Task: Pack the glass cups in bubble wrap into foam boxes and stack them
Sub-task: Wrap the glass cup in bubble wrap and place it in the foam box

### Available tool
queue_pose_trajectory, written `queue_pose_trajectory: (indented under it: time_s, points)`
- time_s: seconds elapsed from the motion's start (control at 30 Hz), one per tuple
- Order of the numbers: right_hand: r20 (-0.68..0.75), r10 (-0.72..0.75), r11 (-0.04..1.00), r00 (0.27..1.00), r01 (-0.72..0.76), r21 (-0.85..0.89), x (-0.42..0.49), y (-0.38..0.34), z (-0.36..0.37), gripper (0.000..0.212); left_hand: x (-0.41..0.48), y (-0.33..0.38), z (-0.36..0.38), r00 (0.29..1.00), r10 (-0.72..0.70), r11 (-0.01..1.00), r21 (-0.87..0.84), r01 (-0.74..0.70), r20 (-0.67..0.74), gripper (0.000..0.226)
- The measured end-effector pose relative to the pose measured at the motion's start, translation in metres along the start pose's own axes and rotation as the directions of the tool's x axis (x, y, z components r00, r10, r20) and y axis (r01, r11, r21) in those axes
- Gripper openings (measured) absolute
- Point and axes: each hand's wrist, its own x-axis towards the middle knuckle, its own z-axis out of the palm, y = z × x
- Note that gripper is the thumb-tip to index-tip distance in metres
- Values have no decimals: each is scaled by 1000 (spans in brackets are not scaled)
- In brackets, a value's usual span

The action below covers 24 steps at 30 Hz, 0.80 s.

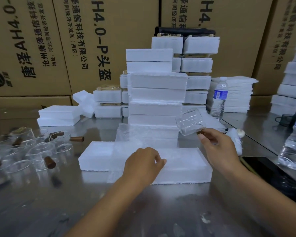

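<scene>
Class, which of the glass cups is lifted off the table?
The glass cup that the right hand holds by its brown handle, tilted, before the foam box stack; the other cups rest on the table at left.

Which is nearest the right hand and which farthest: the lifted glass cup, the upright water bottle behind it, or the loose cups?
1. Glass cup: in the right hand, held by its handle.
2. Water bottle: upright behind the hand.
3. Loose cups: far over on the left.
</scene>
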Motion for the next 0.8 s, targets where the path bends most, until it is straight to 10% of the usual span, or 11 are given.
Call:
queue_pose_trajectory:
  time_s: [0.4,0.63,0.8]
  points:
    - [232,-17,1000,973,18,-2,-4,-8,-7,15,-2,-12,-2,976,-132,806,-592,3,-174,20]
    - [102,26,998,994,-32,56,-11,-8,3,17,-4,-9,-8,950,-230,643,-766,-14,-210,16]
    - [184,-53,979,981,87,-185,-8,-10,-2,15,-8,-10,-15,955,-185,594,-801,-78,-230,15]
